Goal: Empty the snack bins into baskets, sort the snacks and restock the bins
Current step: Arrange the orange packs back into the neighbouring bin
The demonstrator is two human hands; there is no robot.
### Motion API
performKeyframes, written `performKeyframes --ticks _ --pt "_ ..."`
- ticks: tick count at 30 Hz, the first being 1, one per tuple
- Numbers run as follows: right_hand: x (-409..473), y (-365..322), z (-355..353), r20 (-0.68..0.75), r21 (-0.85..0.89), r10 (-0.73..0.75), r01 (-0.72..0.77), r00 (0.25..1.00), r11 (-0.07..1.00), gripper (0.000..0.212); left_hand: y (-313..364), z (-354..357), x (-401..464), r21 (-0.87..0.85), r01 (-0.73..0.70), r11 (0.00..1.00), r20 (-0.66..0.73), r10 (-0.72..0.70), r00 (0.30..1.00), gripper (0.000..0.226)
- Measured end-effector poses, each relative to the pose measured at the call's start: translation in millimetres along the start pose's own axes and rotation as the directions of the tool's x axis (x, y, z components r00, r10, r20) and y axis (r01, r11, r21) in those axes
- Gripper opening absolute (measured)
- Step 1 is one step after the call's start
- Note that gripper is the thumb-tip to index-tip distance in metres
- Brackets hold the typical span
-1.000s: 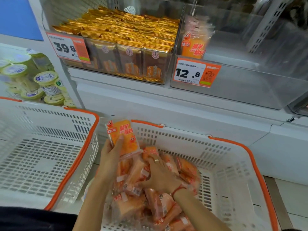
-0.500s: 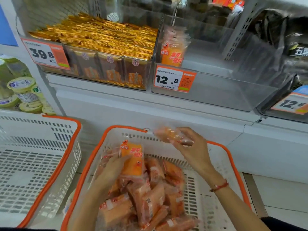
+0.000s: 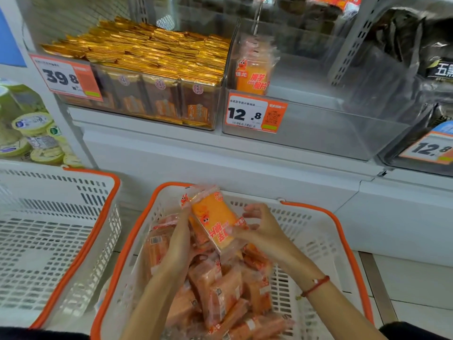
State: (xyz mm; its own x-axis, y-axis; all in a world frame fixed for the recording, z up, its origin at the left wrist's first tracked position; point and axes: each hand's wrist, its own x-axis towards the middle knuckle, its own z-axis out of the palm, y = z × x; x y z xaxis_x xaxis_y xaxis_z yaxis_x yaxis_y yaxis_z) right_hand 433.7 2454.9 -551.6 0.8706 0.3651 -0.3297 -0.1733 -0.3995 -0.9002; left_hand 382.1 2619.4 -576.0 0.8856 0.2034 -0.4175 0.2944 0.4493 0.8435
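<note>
Where the white shelf unit (image 3: 220, 153) runs across the aisle, 2 clear bins sit side by side on its ledge. The left bin (image 3: 157, 99) is packed to the brim with gold-wrapped packets and wears a tag reading 39.8. The middle bin (image 3: 318, 128), tagged 12.8 (image 3: 255, 113), holds only a short upright row of orange snack packs (image 3: 253, 67) against its left wall. A third tag, also 12.8, shows at the far right edge.

Below the shelf stand 2 white baskets with orange rims. The left basket (image 3: 49, 241) shows bare lattice. The right basket (image 3: 316, 239) carries a loose heap of orange packs (image 3: 220, 290), piled toward its near left side.

Over that heap the person holds 1 orange pack (image 3: 213, 217) between both hands, tilted, its printed face up and its lettering upside down from here. The left hand (image 3: 180, 236) has its fingers curled around a stack of packs behind it, thumb against the left edge of the raised pack. The right hand (image 3: 259, 229) pinches the pack's lower right corner, the other fingers spread loosely above. A red string bracelet (image 3: 316, 285) circles the right wrist.

At the far left, pale green tubs (image 3: 34, 133) are stacked behind a clear panel.
</note>
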Motion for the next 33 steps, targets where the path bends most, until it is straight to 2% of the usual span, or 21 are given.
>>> performKeyframes --ticks 2,3,5,7,9,11,15,17,19,20,21,22,23,24,25,27,28,29,30,31,33 --pt "2 -2 -14 0.026 -0.028 -0.017 0.017 1.0 0.999 0.047 -1 -3 -1 -0.037 0.016 0.999 -0.047 -0.018 0.999 0.053" --pt "2 -4 -25 0.07 -0.051 -0.07 0.074 0.995 0.996 0.039 0 -5 -3 0.001 0.003 1.0 -0.077 -0.003 0.997 0.051" --pt "-4 -15 -45 0.265 -0.209 -0.15 0.208 0.953 0.956 0.031 1 -13 -6 0.288 -0.049 0.956 -0.1 0.081 0.992 0.047" --pt "-6 -23 -54 0.492 -0.36 -0.105 0.312 0.864 0.879 0.033 5 -16 -11 0.549 -0.092 0.831 -0.008 0.115 0.993 0.04" --pt "-1 -25 -48 0.525 -0.408 -0.086 0.339 0.846 0.847 0.045 2 -13 -13 0.606 -0.096 0.789 0.135 0.017 0.991 0.037" --pt "6 -22 -37 0.383 -0.339 -0.167 0.306 0.909 0.889 0.057 -3 -9 -13 0.611 -0.057 0.789 0.201 -0.085 0.976 0.028" --pt "12 -15 -3 0.158 -0.203 -0.323 0.351 0.933 0.914 0.054 -13 -14 -13 0.502 -0.034 0.864 0.302 -0.138 0.943 0.059" --pt "16 -7 12 0.009 -0.2 -0.438 0.431 0.899 0.88 0.047 -10 -17 -15 0.481 -0.014 0.877 0.296 -0.148 0.944 0.047" --pt "18 5 25 -0.247 -0.197 -0.47 0.431 0.847 0.881 0.033 -9 -19 -14 0.386 0.008 0.923 0.202 -0.093 0.975 0.027" --pt "21 16 27 -0.369 -0.193 -0.405 0.357 0.837 0.914 0.023 -10 -23 -10 0.351 -0.01 0.936 0.11 -0.03 0.993 0.029" --pt "19 25 30 -0.41 -0.195 -0.288 0.226 0.865 0.954 0.017 -12 -27 -7 0.314 -0.037 0.949 0.021 0.032 0.999 0.035" --pt "19 42 34 -0.35 -0.248 -0.152 0.065 0.924 0.967 0.021 -13 -31 -3 0.262 -0.058 0.963 -0.053 0.075 0.996 0.039" --pt "16 63 39 -0.207 -0.33 0.015 -0.085 0.978 0.94 0.037 -12 -34 -2 0.2 -0.068 0.977 -0.101 0.09 0.991 0.043" --pt "11 81 46 -0.062 -0.404 0.154 -0.166 0.986 0.9 0.058 -12 -37 0 0.143 -0.072 0.987 -0.123 0.09 0.988 0.049" --pt "5 94 54 0.025 -0.487 0.274 -0.228 0.961 0.843 0.076 -13 -39 1 0.094 -0.064 0.993 -0.137 0.077 0.988 0.056" --pt "-1 120 71 0.043 -0.605 0.33 -0.238 0.943 0.76 0.115 -13 -39 4 0.066 -0.063 0.996 -0.141 0.072 0.987 0.058" --pt "-6 113 79 0.051 -0.641 0.323 -0.217 0.945 0.736 0.13 -13 -37 5 0.072 -0.06 0.996 -0.146 0.07 0.987 0.055" --pt "-6 142 80 0.042 -0.668 0.327 -0.217 0.944 0.712 0.135 -14 -35 5 0.065 -0.05 0.997 -0.154 0.06 0.986 0.052" --pt "-5 167 76 0.059 -0.67 0.316 -0.197 0.947 0.715 0.131 -15 -33 6 0.053 -0.041 0.998 -0.158 0.049 0.986 0.05" --pt "-6 179 71 0.093 -0.625 0.344 -0.214 0.935 0.751 0.115 -15 -31 5 0.045 -0.033 0.998 -0.163 0.039 0.986 0.048" --pt "-5 200 47 0.164 -0.456 0.386 -0.278 0.908 0.845 0.072 -15 -26 3 0.028 -0.012 1.0 -0.183 0.017 0.983 0.043"
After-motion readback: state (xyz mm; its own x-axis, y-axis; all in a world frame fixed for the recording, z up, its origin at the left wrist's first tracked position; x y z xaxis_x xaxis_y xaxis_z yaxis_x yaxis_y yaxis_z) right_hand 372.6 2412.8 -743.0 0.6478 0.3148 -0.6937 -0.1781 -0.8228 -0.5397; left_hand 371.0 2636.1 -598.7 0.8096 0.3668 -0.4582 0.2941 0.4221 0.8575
